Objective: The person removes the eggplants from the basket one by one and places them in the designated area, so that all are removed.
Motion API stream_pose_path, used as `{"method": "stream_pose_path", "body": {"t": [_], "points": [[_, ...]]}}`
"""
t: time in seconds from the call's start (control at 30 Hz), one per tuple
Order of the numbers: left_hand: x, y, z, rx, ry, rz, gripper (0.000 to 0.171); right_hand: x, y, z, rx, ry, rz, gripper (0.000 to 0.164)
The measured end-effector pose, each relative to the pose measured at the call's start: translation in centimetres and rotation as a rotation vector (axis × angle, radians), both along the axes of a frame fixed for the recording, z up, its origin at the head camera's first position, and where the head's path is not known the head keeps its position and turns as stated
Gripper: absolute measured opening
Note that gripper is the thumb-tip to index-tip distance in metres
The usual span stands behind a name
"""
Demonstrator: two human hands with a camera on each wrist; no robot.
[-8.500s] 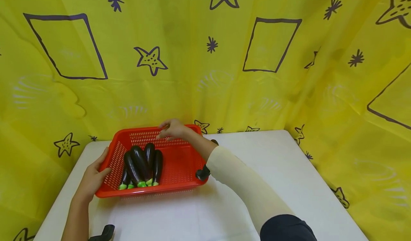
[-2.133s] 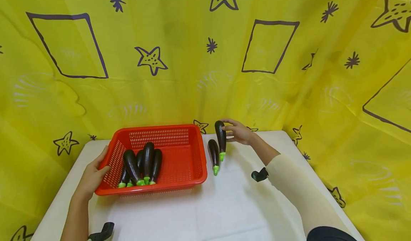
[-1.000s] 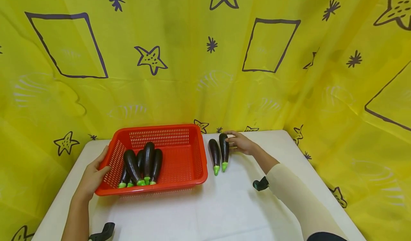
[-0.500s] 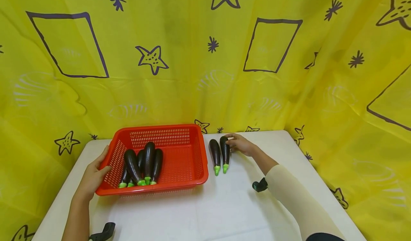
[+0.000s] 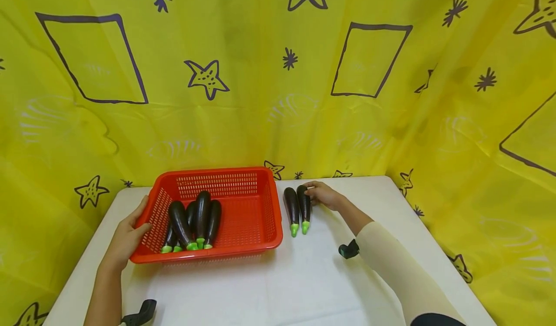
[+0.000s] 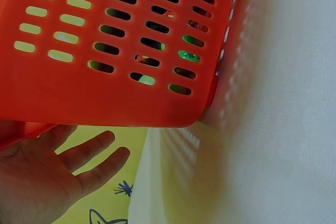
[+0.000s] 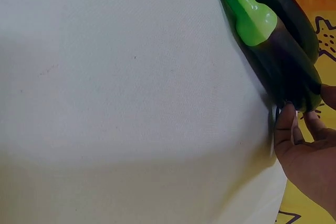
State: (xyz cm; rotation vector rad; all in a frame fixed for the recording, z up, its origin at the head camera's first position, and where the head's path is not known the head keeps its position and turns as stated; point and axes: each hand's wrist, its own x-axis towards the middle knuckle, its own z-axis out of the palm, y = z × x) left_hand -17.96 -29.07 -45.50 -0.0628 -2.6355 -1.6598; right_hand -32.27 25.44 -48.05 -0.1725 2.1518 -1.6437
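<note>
A red plastic basket [image 5: 247, 219] with slotted walls holds several dark purple eggplants [image 5: 201, 215] with green stem ends, bunched on its left side. My left hand [image 5: 127, 234] holds the basket's left wall, thumb over the rim; in the left wrist view its fingers [image 6: 94, 166] stretch outside the wall. Right of the basket, two eggplants lie side by side on the white table. My right hand [image 5: 325, 195] pinches the far, rounded end of the right-hand eggplant [image 7: 286, 64]. The left-hand eggplant [image 5: 292, 207] lies close beside it, between it and the basket.
The white table [image 5: 312, 277] ends at a yellow curtain [image 5: 260, 123] with star and square drawings, which hangs behind it and along its sides. A black wrist camera mount [image 5: 349, 249] sits under my right forearm, another mount [image 5: 145, 311] near my left.
My right hand was over the basket earlier, then lowered an eggplant onto the table beside the other one. Lately it slid slightly nearer to parallel. My left hand has stayed on the basket.
</note>
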Motion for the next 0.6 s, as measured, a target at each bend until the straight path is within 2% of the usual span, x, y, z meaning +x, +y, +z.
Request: {"method": "stream_pose_path", "body": {"t": [0.37,0.6], "points": [[-0.19,0.05,0.01,-0.007,-0.04,-0.002,0.07,0.01,-0.25,0.5,0.044,-0.035,-0.029,0.046],[0.05,0.11,0.13,-0.002,-0.031,0.001,0.07,-0.11,-0.2,0.82,0.063,-0.029,-0.045,0.05]]}}
